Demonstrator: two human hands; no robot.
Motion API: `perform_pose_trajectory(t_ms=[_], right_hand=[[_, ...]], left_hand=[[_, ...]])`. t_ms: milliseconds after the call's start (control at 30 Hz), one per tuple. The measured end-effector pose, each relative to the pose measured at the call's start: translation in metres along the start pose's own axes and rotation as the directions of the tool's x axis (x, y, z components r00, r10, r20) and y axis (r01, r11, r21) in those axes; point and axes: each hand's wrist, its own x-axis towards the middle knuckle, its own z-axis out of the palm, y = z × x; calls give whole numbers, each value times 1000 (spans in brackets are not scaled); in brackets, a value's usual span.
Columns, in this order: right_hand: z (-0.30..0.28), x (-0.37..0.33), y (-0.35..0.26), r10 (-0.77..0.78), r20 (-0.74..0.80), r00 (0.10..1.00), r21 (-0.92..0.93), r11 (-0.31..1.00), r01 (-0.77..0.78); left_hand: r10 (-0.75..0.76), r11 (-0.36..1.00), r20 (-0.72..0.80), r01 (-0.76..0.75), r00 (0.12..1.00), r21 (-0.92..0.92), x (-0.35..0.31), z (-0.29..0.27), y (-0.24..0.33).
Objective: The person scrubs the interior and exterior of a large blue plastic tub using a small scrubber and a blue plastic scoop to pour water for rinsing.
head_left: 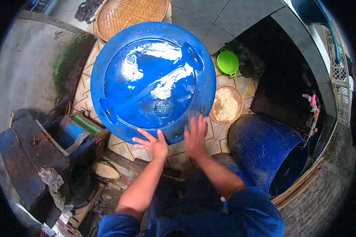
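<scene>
A large round blue plastic lid [118, 102], wet and shiny, takes up the middle of the view, with a raised bar running slantwise across its recessed top. At its near edge, my left hand [156, 146] rests with fingers spread on the rim. Farther right along that edge is my right hand [194, 136], blurred by motion, its fingers stretched out and apart from any grip. Neither hand holds anything. What lies under the lid is hidden.
Right of the lid are a green plastic basin [227, 62] and a round shallow basket [239, 112] of pale grains. A blue barrel [261, 142] lies tipped at the right. Behind stands a woven tray [132, 15]; at the left, a worn wooden machine [35, 146] and a small bowl [106, 172].
</scene>
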Motion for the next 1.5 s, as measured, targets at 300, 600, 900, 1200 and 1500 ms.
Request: perform_pose_trajectory(t_ms=[300, 600, 900, 1200, 1500], right_hand=[[-47, 144, 37, 19, -292, 956, 29, 1000, -11], [-7, -17, -10, -63, 271, 961, -179, 977, 115], [-40, 84, 23, 169, -374, 912, 230, 969, -86], [38, -23, -23, 346, -282, 895, 340, 908, -244], [-46, 114, 78, 564, -214, 797, 570, 735, -368]], left_hand=[[-72, 997, 13, 72, 997, -34, -9, 17, 14], [-181, 937, 365, 273, 913, -218, -31, -20, 48], [522, 741, 62, -488, 851, 462, 73, -75, 40], [507, 694, 16, -420, 862, 584, 74, -57, 32], [299, 851, 60, -294, 953, 435, -2, -18, 37]])
